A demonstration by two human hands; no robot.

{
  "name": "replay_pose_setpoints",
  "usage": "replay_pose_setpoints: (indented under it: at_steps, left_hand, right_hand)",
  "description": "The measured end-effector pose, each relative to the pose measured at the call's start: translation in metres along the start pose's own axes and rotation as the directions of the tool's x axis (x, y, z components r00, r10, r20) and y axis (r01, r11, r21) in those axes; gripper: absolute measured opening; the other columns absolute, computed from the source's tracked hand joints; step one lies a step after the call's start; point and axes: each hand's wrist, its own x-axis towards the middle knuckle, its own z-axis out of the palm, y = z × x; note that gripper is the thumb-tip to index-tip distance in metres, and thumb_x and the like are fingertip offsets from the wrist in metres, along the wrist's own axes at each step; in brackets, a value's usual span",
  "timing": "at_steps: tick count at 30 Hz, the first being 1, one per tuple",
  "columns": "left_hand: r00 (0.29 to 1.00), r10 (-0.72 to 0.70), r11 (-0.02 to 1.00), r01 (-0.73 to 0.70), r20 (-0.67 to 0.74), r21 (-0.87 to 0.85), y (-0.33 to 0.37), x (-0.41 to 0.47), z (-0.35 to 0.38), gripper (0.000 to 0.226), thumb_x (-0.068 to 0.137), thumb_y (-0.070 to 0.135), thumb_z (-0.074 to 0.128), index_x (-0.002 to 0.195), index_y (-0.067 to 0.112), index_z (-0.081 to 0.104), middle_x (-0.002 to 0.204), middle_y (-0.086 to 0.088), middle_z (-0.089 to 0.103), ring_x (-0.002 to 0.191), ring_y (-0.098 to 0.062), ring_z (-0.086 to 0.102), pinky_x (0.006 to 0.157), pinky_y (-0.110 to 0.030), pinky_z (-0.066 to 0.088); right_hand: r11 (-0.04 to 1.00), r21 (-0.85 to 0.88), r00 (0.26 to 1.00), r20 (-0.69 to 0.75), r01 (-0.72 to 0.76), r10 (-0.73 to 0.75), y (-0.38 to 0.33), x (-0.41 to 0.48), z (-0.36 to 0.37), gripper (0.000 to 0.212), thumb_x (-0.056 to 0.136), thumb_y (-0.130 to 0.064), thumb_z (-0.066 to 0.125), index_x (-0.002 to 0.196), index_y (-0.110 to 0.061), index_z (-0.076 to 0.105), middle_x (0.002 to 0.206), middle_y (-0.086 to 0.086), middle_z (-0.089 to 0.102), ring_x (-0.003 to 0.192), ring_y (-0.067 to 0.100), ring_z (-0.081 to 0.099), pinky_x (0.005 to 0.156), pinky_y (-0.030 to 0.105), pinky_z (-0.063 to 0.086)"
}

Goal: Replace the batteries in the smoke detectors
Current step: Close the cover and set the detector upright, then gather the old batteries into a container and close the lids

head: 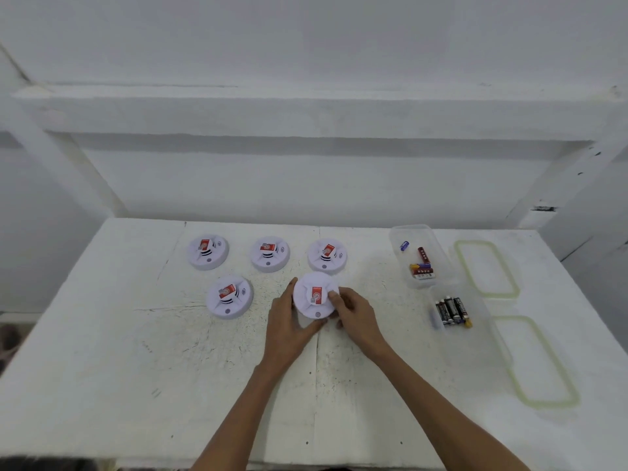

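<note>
Five round white smoke detectors with red labels lie on the white table. Both my hands hold the nearest one, the front right detector. My left hand grips its left and near rim. My right hand grips its right side with fingertips on its raised centre. A front left detector lies beside it. In the back row lie three more: the left detector, the middle detector and the right detector.
A clear tub at the right holds red and blue batteries. A nearer clear tub holds several black batteries. Two green-rimmed lids lie further right. A white shelf beam crosses above the table's back.
</note>
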Motion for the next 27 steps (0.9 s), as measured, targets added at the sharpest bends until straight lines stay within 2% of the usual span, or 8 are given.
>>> replay_pose_setpoints:
  at_steps: [3, 6, 10, 13, 16, 20, 23, 27]
  left_hand:
    - [0.998, 0.044, 0.998, -0.042, -0.040, 0.045, -0.001, 0.003, -0.006, 0.073, 0.073, 0.044, 0.091, 0.136, 0.027, 0.058, 0.127, 0.011, 0.067, 0.117, -0.016, 0.064, 0.093, -0.045, 0.053]
    - [0.989, 0.118, 0.977, -0.100, -0.086, 0.189, 0.000, 0.001, -0.006, 0.069, 0.068, 0.052, 0.092, 0.126, 0.027, 0.062, 0.118, 0.016, 0.065, 0.112, -0.009, 0.059, 0.095, -0.038, 0.047]
    - [0.993, 0.082, 0.942, -0.050, -0.082, 0.333, -0.012, -0.002, -0.002, 0.081, 0.067, 0.067, 0.084, 0.133, 0.029, 0.057, 0.123, 0.013, 0.059, 0.118, -0.013, 0.050, 0.098, -0.030, 0.040]
    - [0.996, 0.044, 0.928, -0.011, -0.080, 0.372, -0.015, -0.003, 0.000, 0.086, 0.068, 0.070, 0.080, 0.138, 0.028, 0.052, 0.123, 0.010, 0.053, 0.118, -0.015, 0.043, 0.096, -0.032, 0.043]
    - [0.996, 0.019, 0.917, 0.017, -0.088, 0.398, -0.014, -0.004, 0.002, 0.097, 0.069, 0.066, 0.080, 0.146, 0.020, 0.045, 0.125, 0.004, 0.048, 0.120, -0.017, 0.040, 0.097, -0.034, 0.045]
    - [0.990, 0.053, 0.905, 0.009, -0.133, 0.425, -0.008, -0.006, 0.003, 0.083, 0.073, 0.063, 0.078, 0.137, 0.020, 0.049, 0.123, 0.005, 0.049, 0.116, -0.015, 0.041, 0.099, -0.036, 0.044]
    - [0.987, 0.077, 0.894, -0.006, -0.141, 0.447, -0.005, -0.005, 0.004, 0.071, 0.077, 0.062, 0.075, 0.130, 0.020, 0.052, 0.120, 0.006, 0.052, 0.114, -0.015, 0.042, 0.098, -0.036, 0.043]
    - [0.993, 0.054, 0.881, 0.003, -0.107, 0.474, -0.012, -0.005, 0.004, 0.085, 0.076, 0.063, 0.074, 0.139, 0.013, 0.047, 0.130, -0.001, 0.051, 0.122, -0.019, 0.042, 0.103, -0.036, 0.042]
  right_hand:
    - [0.993, -0.102, 0.990, -0.123, 0.056, -0.069, -0.002, -0.001, 0.017, 0.023, 0.097, -0.042, 0.057, 0.115, -0.028, 0.061, 0.094, -0.008, 0.071, 0.080, 0.004, 0.067, 0.068, 0.016, 0.051]
    - [0.960, -0.248, 0.958, -0.218, 0.132, -0.188, 0.009, -0.003, 0.025, 0.025, 0.100, -0.037, 0.054, 0.115, -0.020, 0.063, 0.107, -0.006, 0.061, 0.091, 0.013, 0.063, 0.077, 0.022, 0.052]
    - [0.929, -0.295, 0.940, -0.189, 0.223, -0.285, 0.020, -0.004, 0.024, 0.033, 0.101, -0.041, 0.051, 0.125, -0.021, 0.062, 0.111, -0.009, 0.055, 0.099, 0.012, 0.058, 0.080, 0.026, 0.054]
    - [0.898, -0.360, 0.929, -0.171, 0.253, -0.330, 0.020, -0.005, 0.025, 0.044, 0.097, -0.045, 0.049, 0.133, -0.021, 0.058, 0.114, -0.008, 0.054, 0.104, 0.009, 0.049, 0.084, 0.025, 0.049]
    - [0.856, -0.449, 0.920, -0.158, 0.256, -0.358, 0.021, -0.008, 0.027, 0.054, 0.093, -0.050, 0.052, 0.138, -0.021, 0.054, 0.118, -0.005, 0.054, 0.110, 0.012, 0.042, 0.085, 0.021, 0.044]
    - [0.821, -0.519, 0.926, -0.133, 0.239, -0.354, 0.023, -0.009, 0.031, 0.061, 0.089, -0.054, 0.054, 0.141, -0.021, 0.052, 0.118, -0.004, 0.054, 0.113, 0.011, 0.039, 0.082, 0.010, 0.034]
    - [0.814, -0.536, 0.930, -0.134, 0.223, -0.343, 0.022, -0.008, 0.032, 0.064, 0.088, -0.056, 0.051, 0.141, -0.020, 0.052, 0.118, -0.003, 0.054, 0.114, 0.012, 0.039, 0.083, 0.015, 0.037]
    - [0.830, -0.521, 0.938, -0.140, 0.202, -0.316, 0.020, -0.008, 0.033, 0.061, 0.087, -0.054, 0.055, 0.138, -0.020, 0.053, 0.120, -0.004, 0.053, 0.112, 0.012, 0.038, 0.088, 0.022, 0.041]
